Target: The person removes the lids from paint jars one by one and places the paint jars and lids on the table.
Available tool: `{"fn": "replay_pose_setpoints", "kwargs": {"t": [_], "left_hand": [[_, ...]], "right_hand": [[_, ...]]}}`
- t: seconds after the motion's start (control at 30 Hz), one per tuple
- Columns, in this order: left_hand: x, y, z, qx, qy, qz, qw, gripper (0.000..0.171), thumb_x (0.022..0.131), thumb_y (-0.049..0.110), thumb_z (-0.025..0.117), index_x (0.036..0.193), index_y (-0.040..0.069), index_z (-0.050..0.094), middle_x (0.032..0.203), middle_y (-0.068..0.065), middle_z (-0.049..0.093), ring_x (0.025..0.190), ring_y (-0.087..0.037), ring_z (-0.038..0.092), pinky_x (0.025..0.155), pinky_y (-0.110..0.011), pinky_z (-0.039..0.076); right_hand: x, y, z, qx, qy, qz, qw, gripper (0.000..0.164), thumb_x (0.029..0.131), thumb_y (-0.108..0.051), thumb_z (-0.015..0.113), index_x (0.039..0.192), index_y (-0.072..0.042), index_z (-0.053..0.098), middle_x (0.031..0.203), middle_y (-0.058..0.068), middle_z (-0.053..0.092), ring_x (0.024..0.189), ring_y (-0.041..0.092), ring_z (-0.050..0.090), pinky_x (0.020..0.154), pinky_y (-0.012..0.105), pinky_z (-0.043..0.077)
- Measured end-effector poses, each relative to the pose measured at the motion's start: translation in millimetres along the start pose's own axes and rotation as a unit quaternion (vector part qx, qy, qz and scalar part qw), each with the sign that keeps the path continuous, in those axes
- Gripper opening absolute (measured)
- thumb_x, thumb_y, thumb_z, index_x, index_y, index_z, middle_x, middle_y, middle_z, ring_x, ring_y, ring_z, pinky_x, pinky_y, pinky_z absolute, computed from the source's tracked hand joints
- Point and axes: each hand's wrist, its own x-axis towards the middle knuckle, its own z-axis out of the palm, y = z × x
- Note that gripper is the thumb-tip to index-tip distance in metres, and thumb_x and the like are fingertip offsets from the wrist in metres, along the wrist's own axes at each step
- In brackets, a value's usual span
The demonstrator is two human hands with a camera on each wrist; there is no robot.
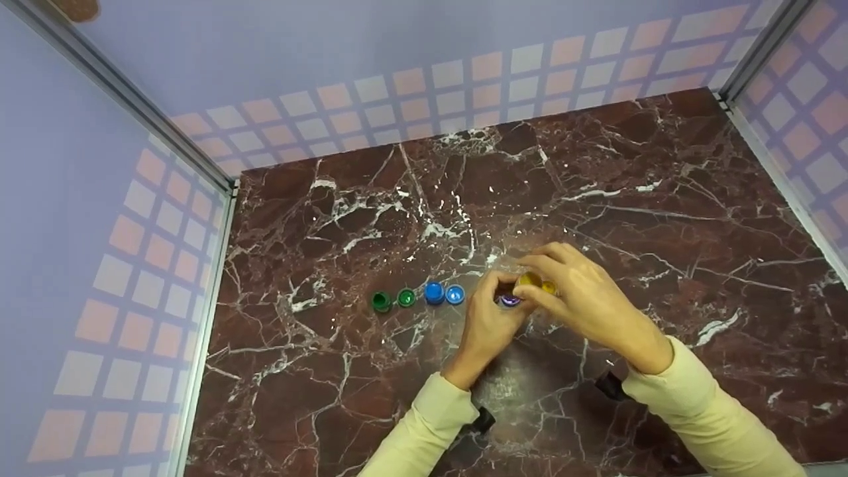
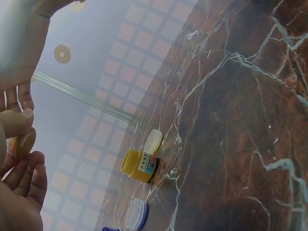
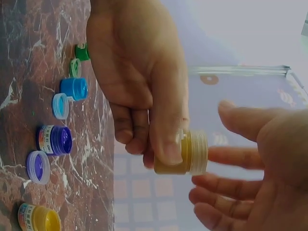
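Observation:
My left hand (image 1: 493, 318) grips a small ochre-yellow paint jar (image 3: 173, 154) with a translucent screw lid (image 3: 198, 152), thumb and fingers around its body. The jar is held above the table, on its side in the right wrist view. My right hand (image 1: 583, 298) is at the lid, fingers spread; its index fingertip (image 3: 214, 155) meets or nearly meets the lid while the thumb stands apart. Beneath the hands are an open yellow jar (image 2: 139, 165) with its lid (image 2: 154, 142) beside it, and an open purple jar (image 3: 55, 139) with its lid (image 3: 38, 167).
Left of the hands, in a row, stand an open blue jar (image 1: 434, 293), its lid (image 1: 455, 294), an open green jar (image 1: 381, 302) and its lid (image 1: 406, 297). The dark red marbled table (image 1: 298, 397) is bordered by pale panels (image 1: 397, 46) at the back and sides.

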Motion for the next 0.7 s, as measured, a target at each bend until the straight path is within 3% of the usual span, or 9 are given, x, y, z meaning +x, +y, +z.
{"fn": "replay_pose_setpoints", "kwargs": {"t": [0.2, 0.33, 0.53, 0.7], "left_hand": [[0.6, 0.2, 4.6, 0.022, 0.023, 0.002, 0.9995, 0.029, 0.081, 0.012, 0.087, 0.099, 0.006, 0.065, 0.098, -0.004, 0.068, 0.092, -0.018, 0.067, 0.084, -0.043, 0.058], [-0.5, -1.7, 5.3, 0.026, 0.027, 0.011, 0.9992, 0.028, 0.081, 0.010, 0.086, 0.098, 0.006, 0.064, 0.096, -0.004, 0.068, 0.091, -0.019, 0.067, 0.084, -0.038, 0.058], [-0.2, -3.3, 4.8, 0.025, 0.025, 0.018, 0.9992, 0.025, 0.082, 0.007, 0.084, 0.100, 0.005, 0.067, 0.098, -0.005, 0.069, 0.091, -0.015, 0.067, 0.083, -0.034, 0.058], [-0.3, -4.3, 3.8, 0.027, 0.021, 0.013, 0.9993, 0.023, 0.081, 0.008, 0.082, 0.098, 0.007, 0.068, 0.095, -0.002, 0.069, 0.087, -0.011, 0.065, 0.079, -0.028, 0.056]], "right_hand": [[-0.4, -5.7, 4.3, 0.006, 0.022, 0.050, 0.998, 0.036, 0.098, -0.026, 0.073, 0.120, 0.002, 0.070, 0.098, 0.011, 0.062, 0.071, 0.022, 0.059, 0.062, 0.038, 0.054], [0.0, -10.6, 9.1, -0.003, 0.037, 0.059, 0.998, 0.034, 0.098, -0.026, 0.073, 0.112, 0.005, 0.070, 0.090, 0.011, 0.059, 0.064, 0.021, 0.056, 0.057, 0.036, 0.053], [1.5, -13.2, 11.4, -0.017, 0.034, 0.031, 0.999, 0.026, 0.092, -0.017, 0.079, 0.103, 0.005, 0.071, 0.089, 0.011, 0.059, 0.066, 0.020, 0.056, 0.057, 0.034, 0.053], [2.2, -10.2, 6.8, -0.034, 0.002, -0.034, 0.999, 0.019, 0.090, -0.006, 0.080, 0.104, 0.004, 0.073, 0.094, 0.010, 0.061, 0.075, 0.020, 0.059, 0.064, 0.033, 0.056]]}}
